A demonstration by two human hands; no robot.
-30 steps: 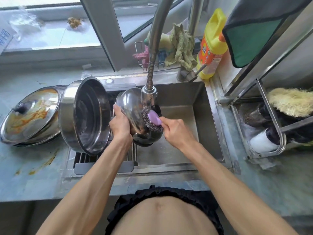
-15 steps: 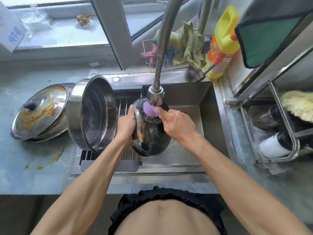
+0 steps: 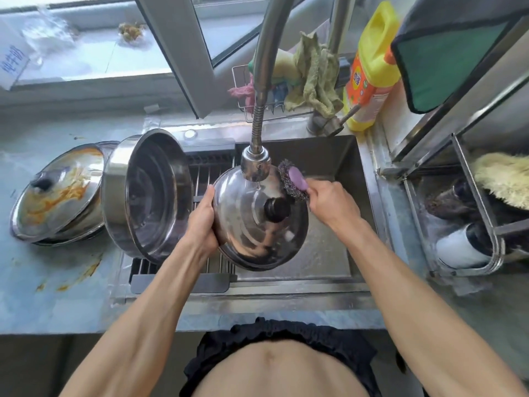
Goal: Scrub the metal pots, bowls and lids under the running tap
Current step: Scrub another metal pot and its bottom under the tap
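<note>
My left hand grips the round steel lid; my right hand clasps the purple-handled wire scrubber at its rim, the tipped steel pot crowding the left.

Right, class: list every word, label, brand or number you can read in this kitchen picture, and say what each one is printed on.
Yellow detergent bottle: orange label with a round logo and lettering, too blurred to read.
White paper on the window sill: blue handwritten characters, too blurred to read.
Nothing readable on the lid, pot or tap.
</note>
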